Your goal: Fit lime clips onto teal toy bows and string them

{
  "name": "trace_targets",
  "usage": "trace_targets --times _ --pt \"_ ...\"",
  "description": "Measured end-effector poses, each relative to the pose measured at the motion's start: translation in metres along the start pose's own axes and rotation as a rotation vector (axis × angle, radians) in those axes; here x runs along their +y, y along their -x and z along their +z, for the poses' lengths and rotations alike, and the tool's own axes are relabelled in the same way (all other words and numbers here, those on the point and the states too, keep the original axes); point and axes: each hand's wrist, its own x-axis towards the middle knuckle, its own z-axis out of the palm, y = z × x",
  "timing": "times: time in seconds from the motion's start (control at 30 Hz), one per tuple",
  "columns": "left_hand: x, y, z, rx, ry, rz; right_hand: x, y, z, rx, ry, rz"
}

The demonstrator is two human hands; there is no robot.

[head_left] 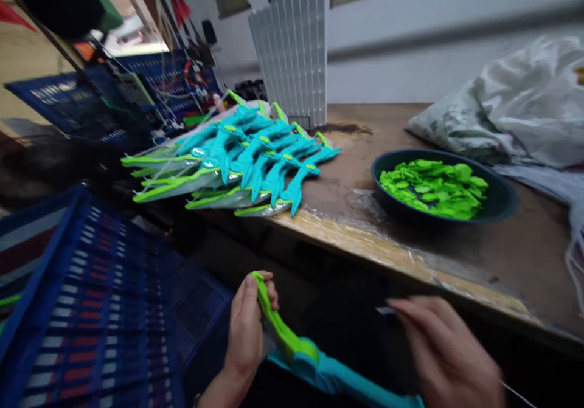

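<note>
My left hand (247, 329) is wrapped round the lime-green end of a turquoise and green plastic piece (335, 371), which slants down to the right with its turquoise arm toward the bottom edge. My right hand (449, 347), blurred by motion, is at the lower right, apart from that piece. Its thumb and finger pinch a small pale strip (384, 311), too small to name. On the bench ahead lies a pile of similar turquoise and green pieces (255, 152), several with clear film on them.
A dark round basin (504, 204) of small lime-green plastic parts (433, 189) stands on the brown workbench (347, 146). White plastic sacks (533, 104) slump at the right. A blue crate (86, 311) fills the lower left. A ribbed grey panel (292, 55) leans on the wall.
</note>
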Motion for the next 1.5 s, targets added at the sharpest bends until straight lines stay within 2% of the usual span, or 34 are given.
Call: trace_targets --times 0.1,0.2,0.3,0.4,0.47,0.6,0.67,0.97,1.3,1.5 --pt "0.014 0.023 0.02 -0.181 0.112 0.077 -0.041 -0.001 0.03 -0.195 -0.239 0.034" --pt "0.028 0.033 0.022 -0.28 0.221 0.069 -0.072 -0.012 0.055 -0.267 -0.418 0.051" --pt "0.036 0.032 0.015 -0.35 0.344 -0.023 -0.094 -0.009 0.068 -0.295 -0.427 -0.004" --pt "0.037 0.029 0.008 -0.389 0.416 -0.083 -0.106 0.0 0.074 -0.296 -0.346 0.057" --pt "0.036 0.028 0.006 -0.403 0.436 -0.086 -0.108 0.005 0.078 -0.277 -0.3 0.079" --pt "0.033 0.029 0.003 -0.427 0.474 -0.091 -0.106 0.007 0.086 -0.265 -0.215 -0.144" --pt "0.031 0.029 0.002 -0.429 0.485 -0.094 -0.104 0.008 0.088 -0.275 -0.167 -0.205" --pt "0.029 0.027 0.002 -0.439 0.475 -0.096 -0.105 0.007 0.091 -0.235 -0.081 -0.313" --pt "0.028 0.028 0.004 -0.452 0.459 -0.062 -0.096 0.015 0.09 -0.298 -0.19 -0.222" --pt "0.03 0.03 0.004 -0.439 0.442 -0.076 -0.094 0.016 0.088 -0.316 -0.173 -0.236"
